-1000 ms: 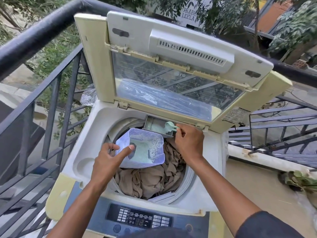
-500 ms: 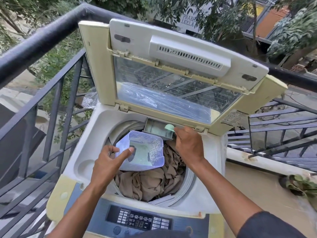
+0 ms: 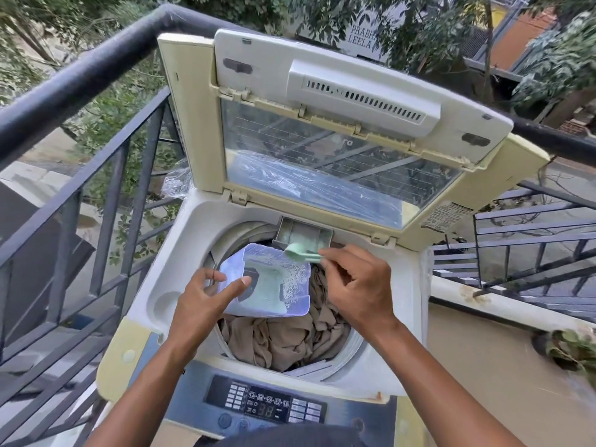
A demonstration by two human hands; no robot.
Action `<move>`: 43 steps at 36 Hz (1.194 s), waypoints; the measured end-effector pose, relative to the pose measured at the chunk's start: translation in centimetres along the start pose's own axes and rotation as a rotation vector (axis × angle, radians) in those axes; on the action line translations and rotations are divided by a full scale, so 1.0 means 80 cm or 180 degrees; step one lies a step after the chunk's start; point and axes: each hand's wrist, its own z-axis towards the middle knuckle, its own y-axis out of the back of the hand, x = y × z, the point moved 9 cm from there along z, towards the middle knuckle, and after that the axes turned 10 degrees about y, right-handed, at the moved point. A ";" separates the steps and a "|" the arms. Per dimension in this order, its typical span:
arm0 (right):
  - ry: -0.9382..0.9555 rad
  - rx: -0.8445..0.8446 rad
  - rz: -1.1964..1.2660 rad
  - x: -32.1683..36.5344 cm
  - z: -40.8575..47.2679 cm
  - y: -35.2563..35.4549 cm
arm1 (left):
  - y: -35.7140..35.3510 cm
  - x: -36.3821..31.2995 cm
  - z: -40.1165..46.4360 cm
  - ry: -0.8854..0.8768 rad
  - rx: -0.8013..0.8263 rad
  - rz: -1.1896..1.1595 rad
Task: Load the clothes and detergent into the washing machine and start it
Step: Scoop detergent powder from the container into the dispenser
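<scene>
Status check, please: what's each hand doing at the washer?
Left hand holds detergent tub. Right hand pinches green scoop above it. Clothes loaded. Nothing blocking.

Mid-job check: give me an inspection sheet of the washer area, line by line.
Surface: washer top, lid propped open.
Job's things: brown clothes in drum; tub of green powder above them; green scoop at tub's rim; drawer pulled out, powder in it.
Clutter: plastic wrap behind washer.
Hands: left hand holds tub; right hand pinches scoop handle.
Cables: nothing seen.
Surroundings: balcony railing, trees, stairs at right; panel display lit.
</scene>
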 end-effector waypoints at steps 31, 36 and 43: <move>0.0579 0.2397 -0.0562 0.064 -0.066 -0.131 | 0.002 -0.032 -0.043 -0.0565 -0.0041 0.0239; -0.0498 0.2151 -0.0080 0.029 -0.075 -0.129 | 0.006 -0.029 -0.040 -0.0482 -0.0145 0.0242; -0.2040 0.1637 0.0888 -0.013 -0.093 -0.128 | 0.010 -0.028 -0.037 -0.0445 -0.0213 0.0363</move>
